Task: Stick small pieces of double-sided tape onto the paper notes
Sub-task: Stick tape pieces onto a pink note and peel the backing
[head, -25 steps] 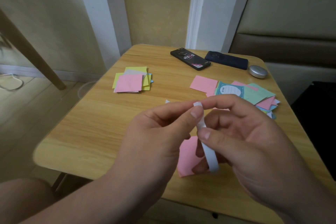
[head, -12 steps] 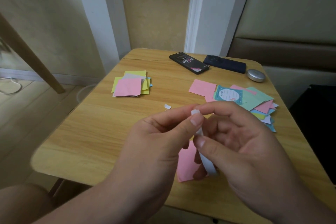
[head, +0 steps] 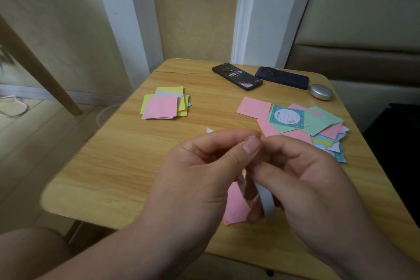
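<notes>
While the left hand point(head: 200, 177) half-hides a note point(head: 234, 211), phones point(head: 237, 76) lie beyond.

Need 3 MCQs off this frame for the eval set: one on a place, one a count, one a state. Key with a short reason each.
1. Where on the table is the silver round case?
A. Near left corner
B. Middle of the near edge
C. Far right, beside the dark blue phone

2. How many phones lie on the table?
A. One
B. Two
C. Three

3. What state is the white tape strip in?
A. Held up in both hands
B. Lying flat on the table
C. Stuck to a yellow note

Key:
1 C: the case sits just right of the dark blue phone, at the far edge.
2 B: only the black phone and the dark blue phone show.
3 A: the left hand pinches its top end and the right hand grips it lower down, above a pink note.
</notes>
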Demonstrator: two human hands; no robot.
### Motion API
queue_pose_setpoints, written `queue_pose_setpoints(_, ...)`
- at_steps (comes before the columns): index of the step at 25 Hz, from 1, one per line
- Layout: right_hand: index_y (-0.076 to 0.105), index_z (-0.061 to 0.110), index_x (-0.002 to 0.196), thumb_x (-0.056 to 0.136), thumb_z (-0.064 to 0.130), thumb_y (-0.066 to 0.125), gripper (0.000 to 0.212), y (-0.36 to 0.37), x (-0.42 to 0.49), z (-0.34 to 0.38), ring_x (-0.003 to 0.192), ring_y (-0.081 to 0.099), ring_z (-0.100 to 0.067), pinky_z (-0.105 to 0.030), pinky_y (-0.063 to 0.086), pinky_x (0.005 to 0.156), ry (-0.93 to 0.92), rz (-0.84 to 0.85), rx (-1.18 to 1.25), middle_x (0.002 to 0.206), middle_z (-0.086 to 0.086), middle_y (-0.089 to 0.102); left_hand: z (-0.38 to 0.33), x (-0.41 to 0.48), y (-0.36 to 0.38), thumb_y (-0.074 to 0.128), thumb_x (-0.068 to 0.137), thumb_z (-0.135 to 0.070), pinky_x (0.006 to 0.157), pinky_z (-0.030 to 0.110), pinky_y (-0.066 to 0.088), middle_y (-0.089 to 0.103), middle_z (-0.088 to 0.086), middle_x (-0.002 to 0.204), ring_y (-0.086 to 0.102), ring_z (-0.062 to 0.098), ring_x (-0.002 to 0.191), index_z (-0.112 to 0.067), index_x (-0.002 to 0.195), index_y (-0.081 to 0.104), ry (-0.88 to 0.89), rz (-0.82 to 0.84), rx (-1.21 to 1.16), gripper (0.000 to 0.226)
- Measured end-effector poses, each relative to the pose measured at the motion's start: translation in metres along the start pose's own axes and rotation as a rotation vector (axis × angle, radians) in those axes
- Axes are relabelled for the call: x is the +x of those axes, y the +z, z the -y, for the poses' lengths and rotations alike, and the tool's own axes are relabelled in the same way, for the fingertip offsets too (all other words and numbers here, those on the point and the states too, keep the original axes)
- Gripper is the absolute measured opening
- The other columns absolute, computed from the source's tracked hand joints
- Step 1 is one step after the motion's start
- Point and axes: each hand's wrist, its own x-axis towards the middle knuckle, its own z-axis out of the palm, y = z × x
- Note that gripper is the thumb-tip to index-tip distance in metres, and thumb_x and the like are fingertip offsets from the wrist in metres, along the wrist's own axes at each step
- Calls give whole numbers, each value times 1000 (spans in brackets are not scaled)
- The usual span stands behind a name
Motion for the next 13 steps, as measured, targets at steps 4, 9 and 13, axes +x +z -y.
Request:
queue_pose_setpoints(4,76,18,80,75,42,66,26,4,1,2,46,60,-30,-34,49,41,12,-77,-73,64,-15,65,-4,2,2,74,66,-23,63,15,48,71,-7,77,60,0,61,-10,81,80,22,-55,10,21)
queue_pose_setpoints(9,76,22,76,84,35,66,19,11,4,-7,48,63,-19,-34,51,40,-78,-141,-135,60,-6,66,-6,8,4,78,70,-15,56,14,48,71,-5,64,60,0,57,-10,80,80,3,-196,83,11)
queue_pose_setpoints(13,76,22,76,91,14,69,18,6,16,-18,59,62,-12,-24,47,48,-452,-289,-579,66,7,60,-3,17,9,76,82,-6,55,16,49,70,-2,63,59,4,55,-12,80,79,-26,-256,144,7)
